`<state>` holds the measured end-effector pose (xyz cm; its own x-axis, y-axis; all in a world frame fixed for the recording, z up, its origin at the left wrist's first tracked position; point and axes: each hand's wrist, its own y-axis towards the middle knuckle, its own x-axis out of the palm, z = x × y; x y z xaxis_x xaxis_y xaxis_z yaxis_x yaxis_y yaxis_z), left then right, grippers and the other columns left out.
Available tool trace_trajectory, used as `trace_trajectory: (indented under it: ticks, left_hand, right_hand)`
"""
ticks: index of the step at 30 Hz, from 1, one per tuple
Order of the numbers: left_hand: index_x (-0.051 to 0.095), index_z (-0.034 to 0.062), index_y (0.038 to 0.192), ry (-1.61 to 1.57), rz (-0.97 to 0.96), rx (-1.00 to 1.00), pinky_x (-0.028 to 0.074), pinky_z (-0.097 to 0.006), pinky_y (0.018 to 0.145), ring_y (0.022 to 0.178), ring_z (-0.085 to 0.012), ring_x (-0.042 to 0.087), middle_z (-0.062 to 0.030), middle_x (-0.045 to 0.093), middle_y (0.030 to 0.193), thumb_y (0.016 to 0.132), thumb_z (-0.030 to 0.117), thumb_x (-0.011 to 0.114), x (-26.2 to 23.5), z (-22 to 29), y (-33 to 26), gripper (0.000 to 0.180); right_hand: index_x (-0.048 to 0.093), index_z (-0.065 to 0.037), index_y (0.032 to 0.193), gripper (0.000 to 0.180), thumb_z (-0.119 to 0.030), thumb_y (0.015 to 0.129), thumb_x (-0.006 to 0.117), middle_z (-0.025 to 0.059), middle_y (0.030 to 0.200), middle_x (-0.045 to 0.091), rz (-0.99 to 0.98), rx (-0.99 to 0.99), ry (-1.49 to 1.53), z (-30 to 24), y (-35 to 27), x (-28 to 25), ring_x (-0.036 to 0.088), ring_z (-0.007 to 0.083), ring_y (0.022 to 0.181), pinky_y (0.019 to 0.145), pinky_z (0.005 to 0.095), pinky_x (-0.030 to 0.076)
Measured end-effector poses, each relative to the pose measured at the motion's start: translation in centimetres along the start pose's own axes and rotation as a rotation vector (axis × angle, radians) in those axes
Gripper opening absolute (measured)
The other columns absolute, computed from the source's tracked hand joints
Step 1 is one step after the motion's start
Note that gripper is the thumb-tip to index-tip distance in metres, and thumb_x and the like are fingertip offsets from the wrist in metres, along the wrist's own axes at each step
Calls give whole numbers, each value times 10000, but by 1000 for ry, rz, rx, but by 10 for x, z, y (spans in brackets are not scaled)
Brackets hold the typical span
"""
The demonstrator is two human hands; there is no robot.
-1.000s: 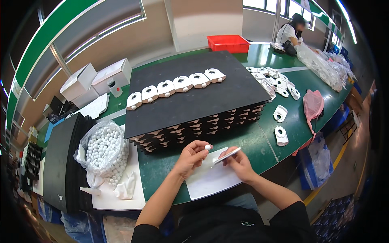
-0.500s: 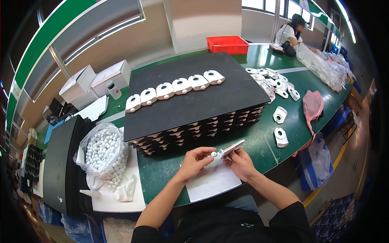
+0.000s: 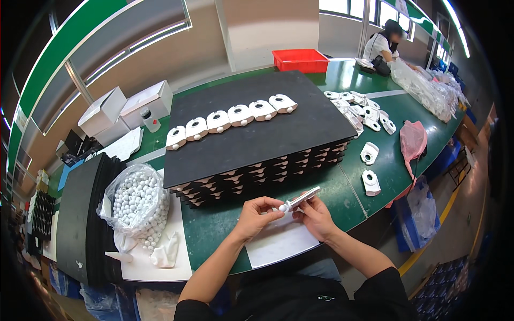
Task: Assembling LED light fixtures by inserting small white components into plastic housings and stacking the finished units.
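My right hand (image 3: 317,218) grips a flat white plastic housing (image 3: 303,198), tilted edge-up above a white sheet (image 3: 281,245) at the table's near edge. The fingertips of my left hand (image 3: 256,218) pinch a small white ball (image 3: 283,207) against the housing's left end. Whether the ball is seated there I cannot tell. Several similar housings (image 3: 240,113), each with a ball at its near end, stand in a row on the black board stack (image 3: 321,120). A plastic bag of white balls (image 3: 140,195) lies to the left of my hands.
Loose white housings (image 3: 369,113) are piled at the right, with two single ones (image 3: 370,183) nearer me. Black boards (image 3: 80,219) stack at the left. A red bin (image 3: 301,60), white boxes (image 3: 144,101) and a pink bag (image 3: 414,142) surround the area. Another person (image 3: 383,43) sits far right.
My left hand has brought the ball up to the housing's end, and the gap between them has closed. The housing has shifted slightly left and down with my right hand.
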<state>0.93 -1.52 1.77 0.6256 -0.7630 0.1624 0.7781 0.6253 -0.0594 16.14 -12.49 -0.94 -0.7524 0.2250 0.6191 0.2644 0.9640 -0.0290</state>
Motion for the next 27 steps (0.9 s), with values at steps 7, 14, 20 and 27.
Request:
trace_trajectory:
  ticks: [7, 14, 20, 27]
  left_hand:
    - [655, 61, 921, 250, -64, 228, 284, -159, 476, 529, -2, 332, 48, 537, 746, 574, 55, 798, -3, -5, -1, 375]
    - [571, 79, 1080, 81, 49, 318, 305, -146, 503, 536, -6, 322, 51, 511, 769, 544, 9, 789, 1, -8, 2, 583]
    - [532, 38, 1098, -187, 75, 2, 307, -145, 485, 563, -22, 388, 14, 525, 744, 805, 85, 606, -11, 7, -2, 306]
    - [494, 10, 1087, -629, 41, -164, 260, -160, 421, 656, -71, 441, -31, 531, 817, 881, 301, 511, -26, -2, 6, 356]
  right_hand:
    - [466, -52, 1081, 189, -91, 897, 474, 23, 895, 534, -77, 80, -106, -4, 1, -1, 496, 99, 728, 676, 230, 423]
    - [530, -19, 961, 123, -23, 840, 551, 4, 861, 556, -383, -109, -592, -66, 22, 27, 521, 57, 815, 725, 227, 444]
    - [429, -15, 1073, 275, -52, 833, 559, 51, 785, 584, -141, -501, -861, -146, 100, 38, 536, 62, 695, 603, 196, 413]
    - [574, 16, 981, 291, -177, 768, 622, 140, 780, 633, 457, -563, -1328, -184, 210, -33, 613, 225, 738, 674, 319, 464]
